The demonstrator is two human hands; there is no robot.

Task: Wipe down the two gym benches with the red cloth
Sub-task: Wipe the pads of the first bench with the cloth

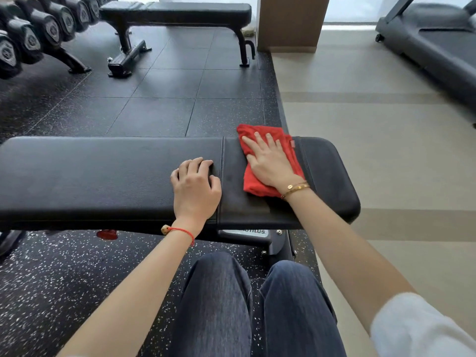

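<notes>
While we lean over the near bench (pixel 103 173), our right hand (pixel 270 163) lies flat on the red cloth (pixel 291 155), fingers spread and pressing it onto the short seat pad. Cloth shows beyond the fingertips and on both sides of the palm. Just left of it, across the seam between the pads, our left hand (pixel 195 186) rests on the long pad with fingers curled under, holding nothing. Well beyond both hands stands the far bench (pixel 180 11), with dumbbells (pixel 33 34) to its left.
</notes>
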